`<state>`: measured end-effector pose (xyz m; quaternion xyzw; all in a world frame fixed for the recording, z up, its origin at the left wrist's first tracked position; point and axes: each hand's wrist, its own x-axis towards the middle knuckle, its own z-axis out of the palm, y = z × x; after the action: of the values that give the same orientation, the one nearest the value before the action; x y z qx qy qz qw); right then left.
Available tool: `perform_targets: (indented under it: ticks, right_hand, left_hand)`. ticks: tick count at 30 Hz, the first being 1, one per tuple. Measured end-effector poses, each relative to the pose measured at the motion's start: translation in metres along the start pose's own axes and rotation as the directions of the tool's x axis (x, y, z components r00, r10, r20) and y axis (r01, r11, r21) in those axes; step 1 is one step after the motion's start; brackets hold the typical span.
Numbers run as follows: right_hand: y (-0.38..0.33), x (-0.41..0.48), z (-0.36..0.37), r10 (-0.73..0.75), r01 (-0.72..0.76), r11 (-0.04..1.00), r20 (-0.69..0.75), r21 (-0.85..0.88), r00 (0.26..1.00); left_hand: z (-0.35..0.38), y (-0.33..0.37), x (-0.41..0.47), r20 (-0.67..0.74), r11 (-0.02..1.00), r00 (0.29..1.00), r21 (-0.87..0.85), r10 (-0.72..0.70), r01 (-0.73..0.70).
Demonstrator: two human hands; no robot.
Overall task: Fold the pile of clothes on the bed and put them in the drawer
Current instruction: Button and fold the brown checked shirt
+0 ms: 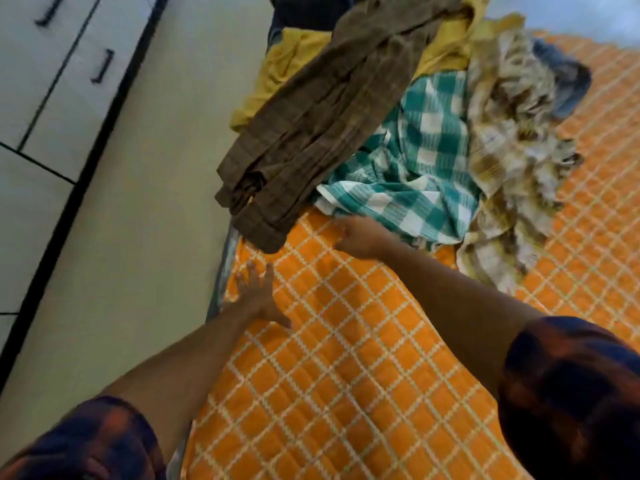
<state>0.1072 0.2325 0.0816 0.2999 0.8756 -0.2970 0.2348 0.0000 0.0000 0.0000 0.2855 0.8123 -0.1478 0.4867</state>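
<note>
A pile of clothes lies on the bed (346, 358), which has an orange sheet with a white grid. A brown checked garment (311, 123) drapes over the pile's left side. Beside it lies a teal-and-white checked cloth (415, 161); a pale yellow-patterned cloth (512, 140) and a mustard-yellow garment (284, 64) are also in the pile. My left hand (258, 296) lies flat with fingers spread on the sheet near the bed's left edge. My right hand (360, 237) has its fingers curled at the near edge of the teal cloth; blur hides whether it grips it.
White drawer fronts with dark handles (104, 65) stand at the far left, across a strip of pale floor (156, 168). A blue denim piece (568, 77) and a dark garment (311, 10) lie at the back of the pile.
</note>
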Motion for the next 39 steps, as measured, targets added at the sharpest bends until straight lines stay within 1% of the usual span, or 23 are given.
perform_targets:
  ticks: [1, 2, 3, 4, 5, 6, 7, 9, 12, 17, 18, 22, 24, 26, 29, 31, 32, 33, 34, 35, 36, 38, 39]
  right_hand:
    - [-0.003, 0.023, 0.004, -0.024, 0.027, 0.996, -0.037, 0.090, 0.999]
    - [-0.011, 0.039, 0.004, 0.008, 0.008, 0.977, -0.075, 0.213, 0.997]
    - [-0.016, 0.053, 0.002, 0.057, -0.003, 0.926, -0.131, 0.377, 0.990]
    - [-0.027, 0.076, 0.005, 0.154, -0.048, 0.823, -0.140, 0.566, 0.978]
    - [-0.034, 0.093, 0.005, 0.263, -0.096, 0.660, -0.109, 0.746, 0.959]
    - [-0.039, 0.105, 0.004, 0.356, -0.165, 0.495, -0.026, 0.853, 0.934]
    - [-0.047, 0.126, 0.006, 0.406, -0.206, 0.362, 0.045, 0.909, 0.913]
    - [-0.055, 0.152, 0.008, 0.454, -0.236, 0.233, 0.109, 0.943, 0.884]
    - [-0.067, 0.179, 0.013, 0.503, -0.195, 0.209, 0.065, 0.958, 0.862]
    - [-0.099, 0.200, 0.014, 0.499, -0.162, 0.298, -0.009, 0.941, 0.867]
    - [-0.104, 0.201, 0.014, 0.494, -0.149, 0.296, -0.018, 0.943, 0.869]
    - [-0.108, 0.186, 0.018, 0.482, -0.049, 0.129, -0.020, 0.990, 0.876]
    - [-0.099, 0.162, 0.019, 0.498, -0.007, 0.092, -0.040, 0.996, 0.866]
    - [-0.086, 0.133, 0.019, 0.501, 0.030, 0.092, -0.072, 0.995, 0.862]
    - [-0.061, 0.078, 0.019, 0.470, 0.075, 0.169, -0.147, 0.983, 0.871]
    - [-0.044, 0.035, 0.027, 0.438, 0.101, 0.253, -0.207, 0.962, 0.875]
    - [-0.035, 0.013, 0.038, 0.425, 0.097, 0.316, -0.232, 0.944, 0.875]
    - [-0.027, -0.009, 0.052, 0.395, 0.098, 0.391, -0.263, 0.915, 0.880]
    - [-0.024, -0.035, 0.078, 0.366, 0.066, 0.479, -0.268, 0.875, 0.891]
    - [-0.022, -0.062, 0.104, 0.302, 0.054, 0.558, -0.263, 0.828, 0.916]
    - [-0.019, -0.088, 0.142, 0.241, 0.009, 0.630, -0.206, 0.777, 0.948]
    - [-0.020, -0.155, 0.226, 0.139, -0.125, 0.725, 0.033, 0.677, 0.990]
    - [-0.020, -0.191, 0.270, 0.128, -0.210, 0.769, 0.175, 0.603, 0.976]
  left_hand:
    - [0.006, 0.004, 0.003, -0.001, 1.000, 1.000, -0.023, 0.004, -0.004]
    - [0.009, 0.007, 0.009, -0.004, 0.999, 1.000, -0.045, -0.026, 0.025]
    - [0.011, 0.014, 0.005, -0.010, 0.998, 0.999, -0.047, -0.041, 0.040]
    - [0.017, 0.014, 0.006, -0.007, 0.996, 0.997, -0.042, -0.075, 0.075]
    - [0.018, 0.017, 0.009, 0.017, 0.995, 0.997, -0.060, -0.075, 0.076]
    - [0.019, 0.020, 0.014, 0.021, 0.994, 0.997, -0.074, -0.079, 0.081]
    - [0.017, 0.018, 0.023, 0.031, 0.991, 0.994, -0.080, -0.101, 0.103]
    - [0.015, 0.019, 0.029, 0.026, 0.990, 0.992, -0.074, -0.122, 0.124]
    - [0.018, 0.018, 0.030, 0.035, 0.991, 0.994, -0.088, -0.100, 0.103]
    - [0.021, 0.017, 0.038, 0.021, 0.986, 0.994, -0.129, -0.103, 0.105]
    - [0.024, 0.016, 0.040, 0.010, 0.984, 0.994, -0.141, -0.106, 0.107]
    - [0.025, 0.015, 0.043, -0.003, 0.983, 0.995, -0.156, -0.098, 0.096]
    - [0.028, 0.013, 0.041, -0.028, 0.986, 0.997, -0.152, -0.077, 0.072]
    - [0.030, 0.010, 0.037, -0.060, 0.989, 0.998, -0.142, -0.035, 0.026]
    - [0.034, 0.001, 0.032, -0.135, 0.991, 0.991, -0.132, 0.020, -0.038]
    - [0.041, -0.010, 0.029, -0.314, 0.979, 0.949, -0.185, 0.028, -0.090]
    - [0.046, -0.016, 0.027, -0.445, 0.932, 0.895, -0.318, 0.014, -0.173]
    - [0.050, -0.024, 0.024, -0.566, 0.801, 0.823, -0.516, -0.051, -0.305]
    - [0.058, -0.034, 0.014, -0.627, 0.622, 0.760, -0.667, -0.170, -0.411]
    - [0.066, -0.045, 0.002, -0.628, 0.485, 0.717, -0.749, -0.303, -0.451]
    - [0.074, -0.056, -0.013, -0.597, 0.421, 0.688, -0.795, -0.413, -0.436]
    - [0.096, -0.077, -0.047, -0.564, 0.460, 0.634, -0.818, -0.529, -0.344]
    - [0.108, -0.086, -0.062, -0.546, 0.478, 0.650, -0.825, -0.529, -0.303]
